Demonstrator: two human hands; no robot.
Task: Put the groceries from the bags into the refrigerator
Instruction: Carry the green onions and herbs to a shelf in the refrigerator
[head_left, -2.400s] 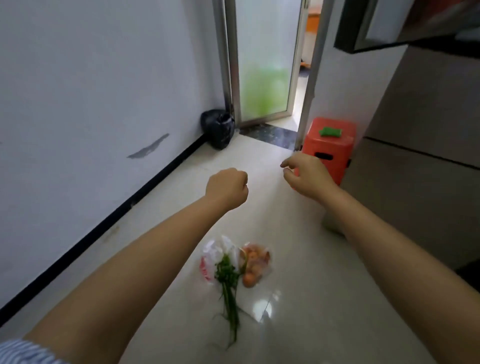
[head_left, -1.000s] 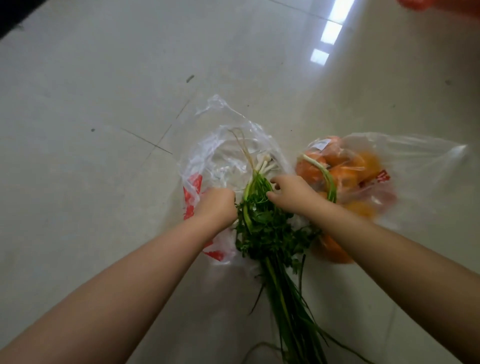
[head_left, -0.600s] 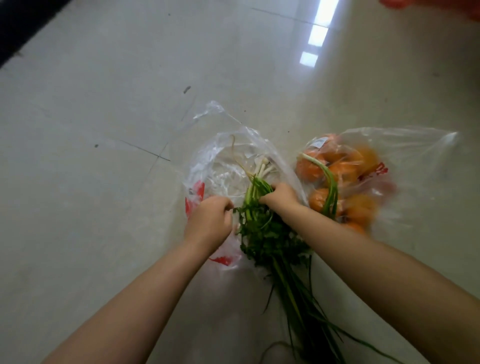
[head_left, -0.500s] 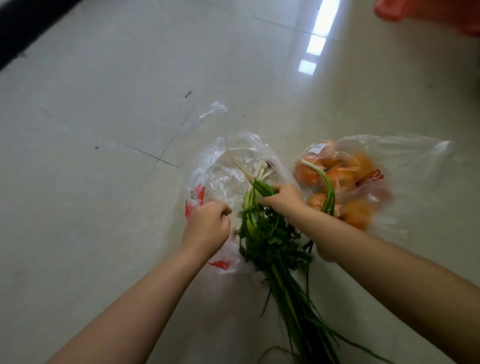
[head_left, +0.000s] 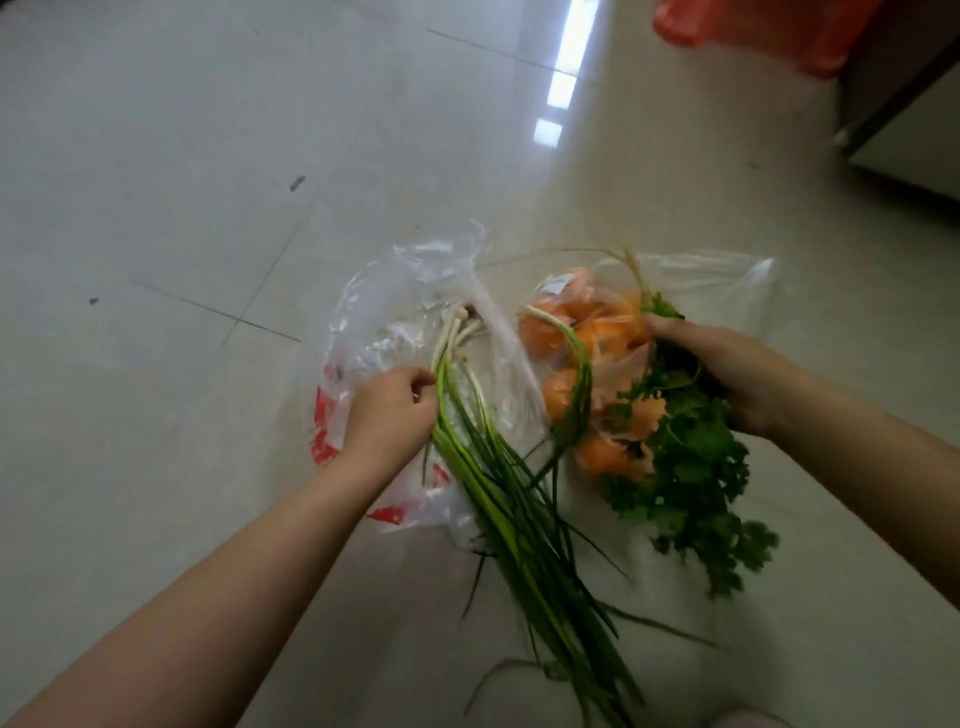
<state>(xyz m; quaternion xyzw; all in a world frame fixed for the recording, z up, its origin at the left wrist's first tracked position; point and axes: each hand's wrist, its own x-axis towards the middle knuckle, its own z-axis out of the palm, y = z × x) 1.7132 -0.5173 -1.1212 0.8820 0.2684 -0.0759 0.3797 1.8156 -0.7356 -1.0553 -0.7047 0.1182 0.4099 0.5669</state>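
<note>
Crouching over the floor, the person has just split the greens: the right hand (head_left: 737, 374) now grips the coriander bunch (head_left: 685, 467), lifted clear beside the bag of oranges (head_left: 582, 332), while the left hand (head_left: 389, 421) pinches the spring onions (head_left: 498, 488) lying half out of the clear bag (head_left: 395, 312) under its fingers. Unpacking has begun; nothing is refrigerated yet.

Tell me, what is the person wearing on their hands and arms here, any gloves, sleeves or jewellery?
Nothing that shows. The left hand and the right hand are bare, without gloves, and no ring, watch or bracelet is visible. Both forearms are uncovered as far as the picture's edge, so no sleeve appears in this view. The picture is somewhat blurred, so very small details could be missed.
</note>
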